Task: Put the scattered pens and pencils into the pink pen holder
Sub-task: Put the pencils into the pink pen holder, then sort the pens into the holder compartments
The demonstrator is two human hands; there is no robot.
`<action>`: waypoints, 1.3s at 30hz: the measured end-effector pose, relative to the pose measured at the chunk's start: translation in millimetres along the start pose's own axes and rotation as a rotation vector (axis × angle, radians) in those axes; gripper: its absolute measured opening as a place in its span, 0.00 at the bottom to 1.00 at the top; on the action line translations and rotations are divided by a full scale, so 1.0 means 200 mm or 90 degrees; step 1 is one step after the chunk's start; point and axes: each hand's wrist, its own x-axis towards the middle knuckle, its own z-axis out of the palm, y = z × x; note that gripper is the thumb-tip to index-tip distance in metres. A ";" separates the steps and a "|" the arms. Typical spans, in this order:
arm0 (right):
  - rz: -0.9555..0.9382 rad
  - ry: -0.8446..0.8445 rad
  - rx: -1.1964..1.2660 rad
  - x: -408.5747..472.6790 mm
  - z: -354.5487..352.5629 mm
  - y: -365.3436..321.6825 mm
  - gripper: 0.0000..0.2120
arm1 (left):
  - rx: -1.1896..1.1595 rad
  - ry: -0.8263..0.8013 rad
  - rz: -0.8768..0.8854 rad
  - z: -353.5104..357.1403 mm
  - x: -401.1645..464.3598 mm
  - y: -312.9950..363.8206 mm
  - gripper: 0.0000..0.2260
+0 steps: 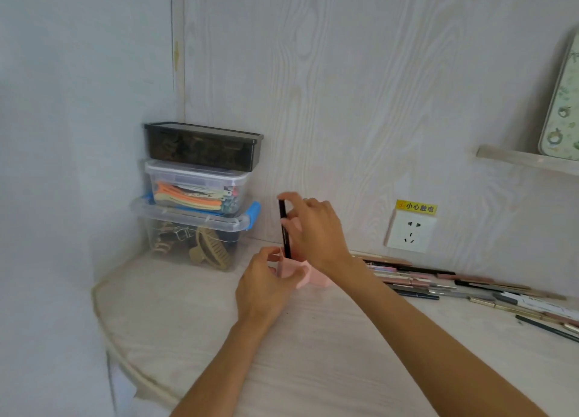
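The pink pen holder [308, 279] stands on the desk near the back wall, mostly hidden behind my hands. My left hand [266, 286] grips its near left side. My right hand [316, 231] holds a black pen [284, 228] upright, its lower end dipping into the holder's opening. Several more pens and pencils [454, 286] lie scattered in a long row along the wall to the right of the holder.
Three stacked plastic boxes [200, 194] with hair clips fill the back left corner. A wall socket [411, 232] with a yellow label sits above the pens. A shelf [526, 159] at upper right carries a patterned tray. The desk's curved edge [125, 347] runs along the left.
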 end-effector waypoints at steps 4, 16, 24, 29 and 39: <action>-0.035 -0.041 -0.071 0.04 0.06 0.03 0.17 | 0.016 -0.006 -0.006 0.02 0.01 0.00 0.29; -0.038 0.015 -0.063 -0.07 -0.16 0.27 0.16 | 0.053 0.055 0.027 -0.03 -0.02 0.04 0.28; 0.425 0.029 0.093 -0.71 -0.29 0.81 0.11 | 0.243 0.014 0.377 0.03 -0.12 0.13 0.10; 0.414 -0.064 0.145 -0.73 -0.23 0.83 0.11 | 0.292 -0.093 0.556 0.22 -0.20 0.25 0.06; 0.336 -0.110 0.218 -0.72 -0.22 0.82 0.15 | 0.352 -0.150 0.442 0.40 -0.16 0.21 0.17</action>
